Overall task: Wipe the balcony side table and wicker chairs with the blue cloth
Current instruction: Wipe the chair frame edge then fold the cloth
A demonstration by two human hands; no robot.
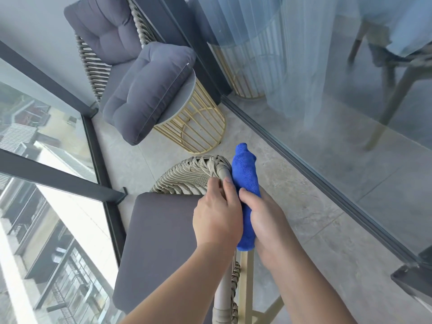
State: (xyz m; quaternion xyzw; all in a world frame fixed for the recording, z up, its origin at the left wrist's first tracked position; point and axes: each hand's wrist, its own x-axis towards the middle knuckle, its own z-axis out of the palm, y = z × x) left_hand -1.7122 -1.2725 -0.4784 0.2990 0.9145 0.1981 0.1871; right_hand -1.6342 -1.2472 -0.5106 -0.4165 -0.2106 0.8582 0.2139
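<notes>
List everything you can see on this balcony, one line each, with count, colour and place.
wicker chair: 2, beige weave; one near, under the hands, one far left
seat cushion: 1, dark grey, on the near chair
loose cushion: 1, grey, lying on the side table
side table: 1, gold wire base, pale top, centre
blue cloth: 1, rolled, against the near chair's rim
glass railing: dark frame, left
left hand: grips the chair rim
right hand: holds the cloth
</notes>
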